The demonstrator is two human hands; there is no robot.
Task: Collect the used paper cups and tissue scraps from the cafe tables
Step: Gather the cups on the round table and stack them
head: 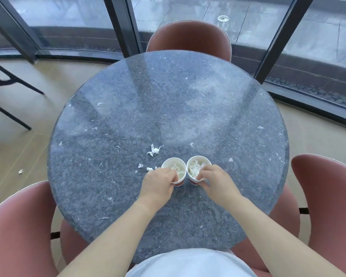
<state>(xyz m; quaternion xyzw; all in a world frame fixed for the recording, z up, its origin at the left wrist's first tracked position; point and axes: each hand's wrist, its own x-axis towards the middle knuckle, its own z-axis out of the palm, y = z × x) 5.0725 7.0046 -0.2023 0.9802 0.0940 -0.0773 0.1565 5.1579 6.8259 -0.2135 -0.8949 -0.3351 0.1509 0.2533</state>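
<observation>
Cups point(173, 163): two (left hand point(158, 184), right hand point(216, 181) gripping); loose scraps point(153, 151), perhaps three.

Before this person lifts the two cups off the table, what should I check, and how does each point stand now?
1. Left hand grips the left paper cup at its rim: ok.
2. Right hand grips the right paper cup at its rim: ok.
3. Both cups upright, with tissue inside: ok.
4. Round table free of loose tissue: not ok. A crumpled tissue scrap and smaller scraps lie left of the cups.
5. Floor free of litter: not ok. A floor scrap lies left of the table.
6. Cups free of liquid: cannot tell.
</observation>
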